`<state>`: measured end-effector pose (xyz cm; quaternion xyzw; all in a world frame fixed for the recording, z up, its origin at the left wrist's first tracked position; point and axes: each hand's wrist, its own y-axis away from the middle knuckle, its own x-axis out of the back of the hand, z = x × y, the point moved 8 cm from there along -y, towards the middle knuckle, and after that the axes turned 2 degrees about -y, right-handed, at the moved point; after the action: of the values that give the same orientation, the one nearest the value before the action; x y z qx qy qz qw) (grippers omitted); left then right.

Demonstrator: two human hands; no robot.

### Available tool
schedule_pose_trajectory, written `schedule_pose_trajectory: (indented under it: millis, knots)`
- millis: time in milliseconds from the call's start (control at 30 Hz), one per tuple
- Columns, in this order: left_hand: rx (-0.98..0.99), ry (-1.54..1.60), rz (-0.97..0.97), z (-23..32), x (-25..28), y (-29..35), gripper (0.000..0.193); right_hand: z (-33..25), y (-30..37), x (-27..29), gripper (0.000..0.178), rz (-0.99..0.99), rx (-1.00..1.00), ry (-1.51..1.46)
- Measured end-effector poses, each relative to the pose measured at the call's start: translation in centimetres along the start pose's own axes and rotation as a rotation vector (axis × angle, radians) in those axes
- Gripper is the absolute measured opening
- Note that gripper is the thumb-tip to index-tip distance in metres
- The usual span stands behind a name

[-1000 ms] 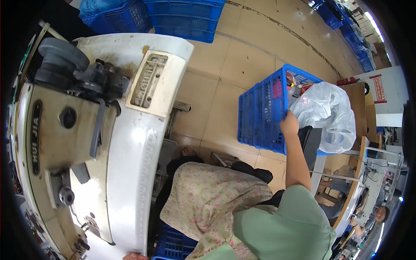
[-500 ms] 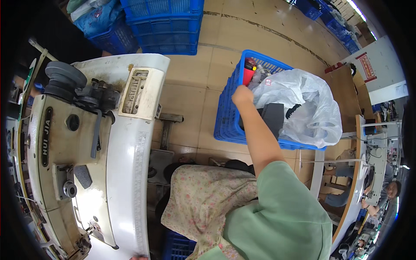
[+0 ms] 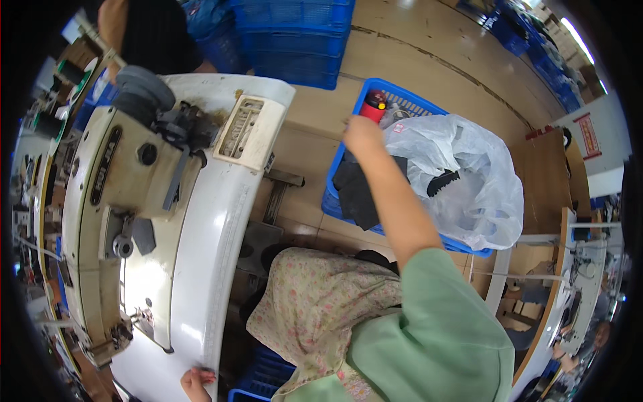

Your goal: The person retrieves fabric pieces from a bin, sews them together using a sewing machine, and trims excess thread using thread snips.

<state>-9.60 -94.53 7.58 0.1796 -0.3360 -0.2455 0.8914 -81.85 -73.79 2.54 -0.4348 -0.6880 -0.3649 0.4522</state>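
My right arm reaches out over the blue plastic basket (image 3: 333, 175). My right hand (image 3: 364, 137) is closed at the basket's left rim, on a dark grey fabric piece (image 3: 358, 194) that hangs down below it. Its fingertips are mostly hidden behind the back of the hand. Just beyond the hand, a red bottle-like object (image 3: 373, 107) stands in the basket's corner. Beside my forearm, a crumpled white plastic bag (image 3: 489, 167) fills much of the basket, with a black toothed-edged piece (image 3: 442, 182) in it. My left hand (image 3: 196, 384) lies at the white table's near edge, fingers curled, nothing visible in them.
A cream sewing machine (image 3: 127, 174) stands on the white table (image 3: 207, 268) to the left. Stacked blue crates (image 3: 295, 43) are beyond it, and a person's arm (image 3: 112, 27) shows at far left. Another worktable (image 3: 546, 315) is at right. A floral cloth (image 3: 321, 295) covers my lap.
My right hand has shifted slightly left, and the dark grey fabric has moved left across the basket's rim. More of my left hand has come into view. The whole view has turned somewhat.
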Motion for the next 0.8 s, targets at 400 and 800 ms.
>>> schedule_pose_trajectory:
  millis: [400, 800]
  knots:
    - [-0.072, 0.044, 0.205, 0.6, -0.1, 0.8, 0.047, 9.7, 12.9, 4.2, 0.065, 0.268, -0.019, -0.085]
    - [-0.280, -0.025, 0.386, 1.5, -3.4, 3.6, 0.042, 17.1, 11.5, 7.2, 0.034, 0.374, -0.030, -0.796]
